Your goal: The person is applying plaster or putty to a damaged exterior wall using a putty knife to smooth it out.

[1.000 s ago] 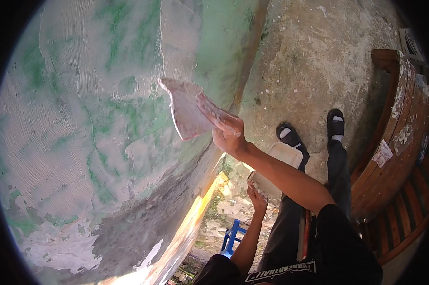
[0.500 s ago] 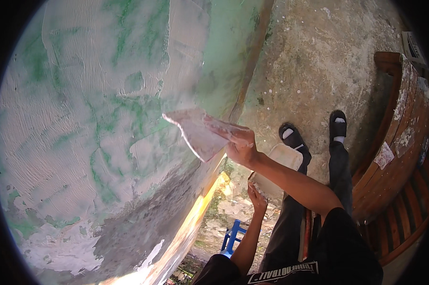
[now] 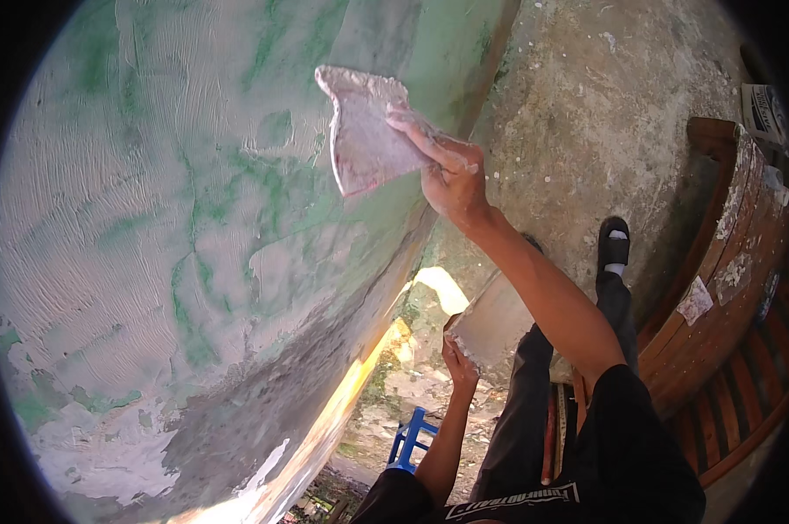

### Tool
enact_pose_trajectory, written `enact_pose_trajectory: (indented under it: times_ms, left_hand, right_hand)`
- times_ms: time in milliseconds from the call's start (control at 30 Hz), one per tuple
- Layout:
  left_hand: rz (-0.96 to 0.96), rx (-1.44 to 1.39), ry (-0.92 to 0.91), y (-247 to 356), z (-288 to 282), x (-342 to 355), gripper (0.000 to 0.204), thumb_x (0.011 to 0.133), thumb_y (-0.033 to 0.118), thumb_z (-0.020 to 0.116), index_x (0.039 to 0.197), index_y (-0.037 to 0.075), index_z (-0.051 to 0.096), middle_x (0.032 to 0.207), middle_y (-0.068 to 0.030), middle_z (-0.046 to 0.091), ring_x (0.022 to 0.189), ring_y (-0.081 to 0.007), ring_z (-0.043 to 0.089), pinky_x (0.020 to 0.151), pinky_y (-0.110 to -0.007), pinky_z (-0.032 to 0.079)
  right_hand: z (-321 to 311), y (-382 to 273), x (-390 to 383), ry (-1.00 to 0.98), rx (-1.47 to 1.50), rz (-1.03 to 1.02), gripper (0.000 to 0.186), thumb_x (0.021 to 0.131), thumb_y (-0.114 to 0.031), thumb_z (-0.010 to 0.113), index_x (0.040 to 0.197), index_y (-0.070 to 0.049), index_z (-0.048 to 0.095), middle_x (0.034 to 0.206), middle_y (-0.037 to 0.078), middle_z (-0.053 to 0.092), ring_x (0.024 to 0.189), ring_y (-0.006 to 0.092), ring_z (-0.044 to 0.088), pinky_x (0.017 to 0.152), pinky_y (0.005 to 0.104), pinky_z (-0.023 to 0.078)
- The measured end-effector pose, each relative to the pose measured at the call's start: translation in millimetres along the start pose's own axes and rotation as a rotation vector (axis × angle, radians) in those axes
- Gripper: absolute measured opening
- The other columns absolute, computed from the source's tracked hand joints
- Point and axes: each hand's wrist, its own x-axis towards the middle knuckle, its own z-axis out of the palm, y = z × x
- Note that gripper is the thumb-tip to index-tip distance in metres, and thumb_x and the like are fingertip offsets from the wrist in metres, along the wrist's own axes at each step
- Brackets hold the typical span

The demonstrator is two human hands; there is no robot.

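Observation:
My right hand [image 3: 456, 179] is closed around a flat, putty-smeared spreader [image 3: 373, 131], raised in front of the wall. Pale putty coats its face and lies thickest along the upper edge; whether the blade touches the wall I cannot tell. Lower down, my left hand [image 3: 460, 360] grips the edge of a flat greyish board [image 3: 492, 325] with putty crusted on its rim. My right forearm hides part of that board. The green wall [image 3: 272, 201] at left carries whitish putty in ridged, streaky strokes, with green showing through in patches.
A curved wooden bench [image 3: 718, 288] with peeling paint stands at right. The concrete floor [image 3: 587, 96] is stained and speckled. A blue plastic stool [image 3: 410, 439] stands near my left forearm. One sandaled foot [image 3: 615, 244] shows; the other is mostly behind my right arm.
My right hand has moved up with the spreader, along the wall and away from me. My left hand has shifted slightly left with the board, which is now more tilted.

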Motion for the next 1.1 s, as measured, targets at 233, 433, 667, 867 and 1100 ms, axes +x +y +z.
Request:
enact_pose_trajectory:
  times_ms: [233,433,667,867,1100]
  left_hand:
    - [-0.144,-0.139,-0.027,-12,13,-1,0.046,0.102,0.030,0.024,0.118,-0.006,0.047,0.105,-0.0164,0.057,0.097,-0.0224,0.054,0.089,-0.033,0.040]
    - [-0.146,-0.118,-0.030,-9,27,-10,0.046,0.102,0.028,0.023,0.119,-0.007,0.047,0.109,-0.0187,0.057,0.101,-0.0242,0.054,0.091,-0.033,0.040]
    - [0.229,0.200,0.042,-28,37,-30,0.047,0.102,0.028,0.021,0.119,-0.008,0.047,0.109,-0.0199,0.057,0.101,-0.0252,0.054,0.092,-0.033,0.040]
    - [0.003,0.027,0.009,-122,10,-58,0.051,0.097,0.040,0.040,0.120,-0.004,0.044,0.101,-0.0139,0.057,0.094,-0.0215,0.055,0.086,-0.032,0.043]
    - [-0.022,-0.090,-0.139,-94,36,-43,0.051,0.096,0.041,0.041,0.121,-0.003,0.044,0.101,-0.0129,0.057,0.093,-0.0205,0.055,0.084,-0.032,0.044]
  right_hand:
    - [8,-35,-106,-0.432,0.223,0.157,0.066,0.061,0.018,0.049,0.119,-0.011,0.060,0.122,0.007,0.059,0.115,0.0261,0.055,0.094,0.0351,0.049]
    - [-12,-16,-82,-0.125,0.283,0.075,0.065,0.066,0.019,0.047,0.120,-0.013,0.059,0.122,0.011,0.058,0.115,0.0253,0.055,0.092,0.0324,0.050]
    - [18,14,-35,0.058,0.102,0.204,0.062,0.065,0.019,0.048,0.122,-0.006,0.057,0.123,0.016,0.056,0.118,0.0325,0.051,0.093,0.0352,0.048]
    - [76,-51,-136,-0.199,0.165,0.183,0.068,0.067,0.018,0.049,0.129,-0.009,0.050,0.134,0.014,0.047,0.127,0.0305,0.042,0.101,0.0366,0.043]
    - [24,-44,-209,-0.451,0.470,0.272,0.067,0.066,0.021,0.049,0.124,-0.010,0.056,0.133,0.011,0.050,0.125,0.0279,0.046,0.103,0.0365,0.042]
